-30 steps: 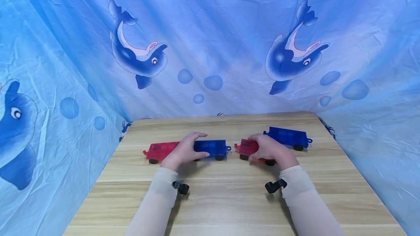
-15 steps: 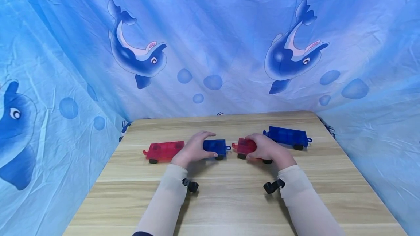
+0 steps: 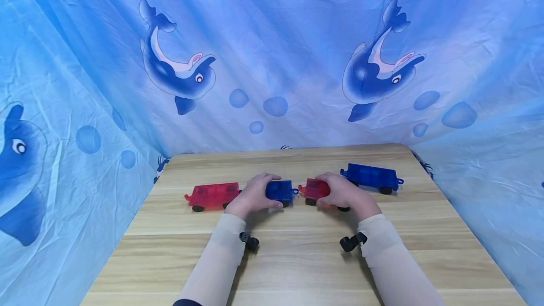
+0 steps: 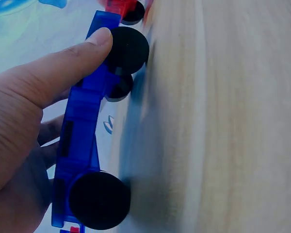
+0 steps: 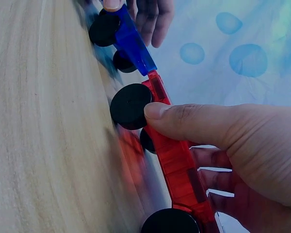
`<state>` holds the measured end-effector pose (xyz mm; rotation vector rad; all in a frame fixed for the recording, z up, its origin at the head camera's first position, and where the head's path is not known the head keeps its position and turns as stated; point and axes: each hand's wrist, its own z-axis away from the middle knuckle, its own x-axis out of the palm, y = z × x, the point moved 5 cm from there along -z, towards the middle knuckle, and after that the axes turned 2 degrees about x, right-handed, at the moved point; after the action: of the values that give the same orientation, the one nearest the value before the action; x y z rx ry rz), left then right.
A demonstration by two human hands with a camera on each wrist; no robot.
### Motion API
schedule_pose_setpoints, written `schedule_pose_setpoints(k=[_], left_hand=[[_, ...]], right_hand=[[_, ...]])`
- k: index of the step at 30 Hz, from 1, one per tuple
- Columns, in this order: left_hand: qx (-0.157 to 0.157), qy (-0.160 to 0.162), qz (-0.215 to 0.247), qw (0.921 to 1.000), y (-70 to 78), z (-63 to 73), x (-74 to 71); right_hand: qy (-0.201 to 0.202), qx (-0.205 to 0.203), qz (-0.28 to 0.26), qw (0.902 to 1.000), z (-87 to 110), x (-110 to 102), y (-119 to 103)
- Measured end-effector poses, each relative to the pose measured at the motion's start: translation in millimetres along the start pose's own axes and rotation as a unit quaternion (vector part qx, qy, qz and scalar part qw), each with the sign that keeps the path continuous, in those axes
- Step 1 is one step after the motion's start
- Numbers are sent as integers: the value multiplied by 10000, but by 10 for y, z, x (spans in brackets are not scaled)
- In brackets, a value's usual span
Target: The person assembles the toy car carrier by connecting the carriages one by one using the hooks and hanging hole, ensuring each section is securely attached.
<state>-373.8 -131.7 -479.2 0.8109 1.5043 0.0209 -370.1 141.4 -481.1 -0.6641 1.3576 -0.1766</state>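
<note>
Thumb near and fingers far, my left hand [image 3: 254,195] pinches a see-through blue toy train wagon [image 3: 279,191] with black wheels [image 4: 99,200]. My right hand [image 3: 346,193] grips a see-through red wagon [image 5: 177,165] the same way, its thumb beside a front wheel [image 5: 131,107]. The two held wagons meet end to end in the middle, blue ring against red hook; whether they are linked I cannot tell. Another red wagon [image 3: 212,196] stands left, its right end close to my left hand, which hides the join there.
A second blue wagon [image 3: 371,177] stands slightly angled behind my right hand. All stands on a wood-grain table [image 3: 293,259]. A blue curtain [image 3: 272,60] with dolphins hangs behind the table and at both sides.
My left hand has slid right along the blue wagon to its right part. My right hand has brought its red wagon left, closing the gap to the blue one.
</note>
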Motion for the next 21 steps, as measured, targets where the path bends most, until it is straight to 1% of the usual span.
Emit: schedule_pose_setpoints(k=[9,14,21], left_hand=[[-17,-6,-245,9997,-46,-3,47],[-46,-35,-206,9998,-69,7,47],[-92,-76,38,9999,-65,14,31]], right_hand=[[-47,30,16,10000,8,1,-11],[-54,18,18,10000,10,-5,-29],[-41,14,35,10000,27,-12,-40]])
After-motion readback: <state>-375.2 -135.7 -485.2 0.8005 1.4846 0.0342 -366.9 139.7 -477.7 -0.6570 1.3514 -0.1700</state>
